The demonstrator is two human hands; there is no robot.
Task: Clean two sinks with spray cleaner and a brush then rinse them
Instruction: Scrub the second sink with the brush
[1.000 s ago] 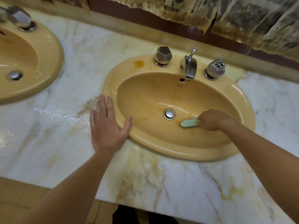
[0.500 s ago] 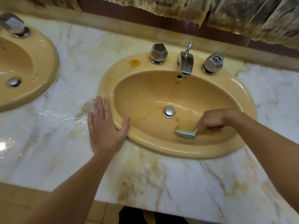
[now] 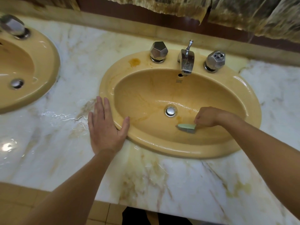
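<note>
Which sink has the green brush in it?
The middle sink: the right hand holds the brush in its bowl. The sink at the left edge has none.

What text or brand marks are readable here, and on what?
No text is legible.
Dark stamp on the sink wall, below the overflow hole: too small to read.
Print on the torn paper hanging above the counter: blurred, unreadable.
No lettering shows on the brush or faucet.

marble counter (image 3: 162, 184): wet, stained | wall covering (image 3: 243, 13): tattered, maybe paper | floor tiles (image 3: 16, 200)
</note>
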